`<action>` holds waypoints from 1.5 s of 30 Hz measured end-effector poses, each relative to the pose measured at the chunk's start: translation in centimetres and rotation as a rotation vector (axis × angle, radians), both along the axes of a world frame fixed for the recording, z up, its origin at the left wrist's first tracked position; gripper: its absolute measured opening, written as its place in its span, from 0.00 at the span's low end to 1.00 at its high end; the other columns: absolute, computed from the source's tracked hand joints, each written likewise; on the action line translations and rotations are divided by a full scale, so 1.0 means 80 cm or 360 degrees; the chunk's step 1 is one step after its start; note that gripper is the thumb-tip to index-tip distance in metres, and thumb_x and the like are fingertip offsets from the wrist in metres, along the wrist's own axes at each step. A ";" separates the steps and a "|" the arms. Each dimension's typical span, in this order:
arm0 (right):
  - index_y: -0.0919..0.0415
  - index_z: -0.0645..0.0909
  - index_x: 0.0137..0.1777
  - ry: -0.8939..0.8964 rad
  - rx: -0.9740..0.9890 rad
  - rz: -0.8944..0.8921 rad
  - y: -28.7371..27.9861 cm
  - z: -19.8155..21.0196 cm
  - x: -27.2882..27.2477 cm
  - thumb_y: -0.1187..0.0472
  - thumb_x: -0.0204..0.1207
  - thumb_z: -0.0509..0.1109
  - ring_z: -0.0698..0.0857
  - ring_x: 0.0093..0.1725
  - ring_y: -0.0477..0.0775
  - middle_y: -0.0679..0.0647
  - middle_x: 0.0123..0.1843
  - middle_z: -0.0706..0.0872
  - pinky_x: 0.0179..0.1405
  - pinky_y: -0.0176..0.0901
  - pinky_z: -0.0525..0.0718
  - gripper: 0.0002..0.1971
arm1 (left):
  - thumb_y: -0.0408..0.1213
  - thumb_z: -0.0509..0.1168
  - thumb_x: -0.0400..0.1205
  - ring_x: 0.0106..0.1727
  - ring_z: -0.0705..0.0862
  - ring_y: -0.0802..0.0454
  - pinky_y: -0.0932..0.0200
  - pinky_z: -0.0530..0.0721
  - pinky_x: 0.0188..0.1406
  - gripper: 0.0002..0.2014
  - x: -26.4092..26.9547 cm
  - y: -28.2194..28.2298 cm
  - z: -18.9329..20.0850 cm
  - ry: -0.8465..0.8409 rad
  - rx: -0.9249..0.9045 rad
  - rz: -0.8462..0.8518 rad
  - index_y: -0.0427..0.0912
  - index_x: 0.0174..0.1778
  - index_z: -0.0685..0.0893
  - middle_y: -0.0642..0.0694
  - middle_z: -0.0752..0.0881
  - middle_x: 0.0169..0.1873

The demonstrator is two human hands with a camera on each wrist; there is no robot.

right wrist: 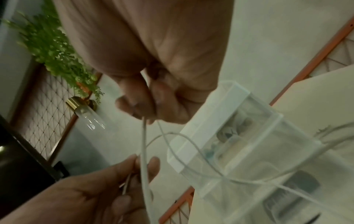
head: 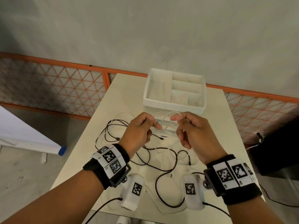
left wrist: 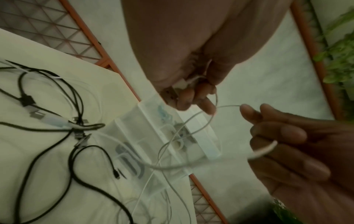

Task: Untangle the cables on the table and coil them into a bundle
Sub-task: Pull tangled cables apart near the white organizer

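Left hand: your left hand (head: 140, 130) is raised above the worktop (head: 90, 143), fingers curled, grip pinching the white cable (head: 168, 114) between thumb and fingertips.
Right hand: your right hand (head: 192, 130) is level with the left and just beside it, fingers curled, grip pinching the same white cable a little further along.
White cable: a short arch of it spans the gap between your two hands; the wrist views show loops of it hanging from both grips (left wrist: 191, 119) down toward the worktop. A white plug end sits in the left hand's fingers in the left wrist view (left wrist: 181, 84).
Black cables: the black cables (head: 145, 159) lie loose on the worktop under and in front of your hands, crossing one another and some white strands; several connector ends are visible. Still tangled, not coiled.
Organiser tray: the white divided tray (head: 174, 105) stands at the far end of the worktop, beyond your hands; contents too faint to identify.
Wrist units: black bands with marker tags on both wrists; two white tagged blocks (head: 132, 191) lie on the near edge of the worktop.
Background: orange lattice panel (head: 64, 88) along the wall.
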State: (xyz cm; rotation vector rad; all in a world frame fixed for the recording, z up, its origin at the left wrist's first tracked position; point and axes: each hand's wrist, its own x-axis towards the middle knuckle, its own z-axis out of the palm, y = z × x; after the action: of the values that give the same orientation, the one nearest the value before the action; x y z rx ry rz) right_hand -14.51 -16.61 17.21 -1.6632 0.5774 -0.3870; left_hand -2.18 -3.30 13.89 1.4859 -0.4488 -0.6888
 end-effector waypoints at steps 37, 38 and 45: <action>0.54 0.87 0.45 0.0342 -0.1085 -0.0598 -0.119 -0.006 -0.026 0.55 0.80 0.75 0.85 0.45 0.49 0.48 0.46 0.86 0.44 0.41 0.77 0.04 | 0.49 0.56 0.88 0.22 0.64 0.56 0.62 0.65 0.20 0.19 0.085 0.042 -0.034 -0.0109 0.0282 0.0271 0.41 0.36 0.76 0.50 0.70 0.25; 0.56 0.87 0.46 0.0322 -0.1046 -0.0661 -0.123 -0.011 -0.029 0.56 0.81 0.75 0.86 0.47 0.53 0.50 0.46 0.86 0.47 0.42 0.77 0.05 | 0.49 0.56 0.88 0.21 0.64 0.57 0.64 0.64 0.18 0.19 0.086 0.041 -0.030 -0.0118 0.0277 0.0251 0.41 0.35 0.76 0.50 0.70 0.24; 0.60 0.86 0.53 0.0185 -0.1000 -0.0999 -0.141 -0.003 -0.033 0.52 0.82 0.72 0.83 0.47 0.53 0.53 0.49 0.88 0.39 0.38 0.73 0.11 | 0.48 0.59 0.88 0.26 0.66 0.52 0.61 0.68 0.25 0.20 0.076 0.045 -0.041 -0.0204 0.0507 0.0089 0.40 0.35 0.79 0.48 0.69 0.24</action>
State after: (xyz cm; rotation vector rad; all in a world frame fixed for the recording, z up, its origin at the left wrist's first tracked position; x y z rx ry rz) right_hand -17.17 -27.90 17.00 -2.0810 1.1557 -1.0102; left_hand 3.89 0.27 10.58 1.8444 -0.4064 -0.6437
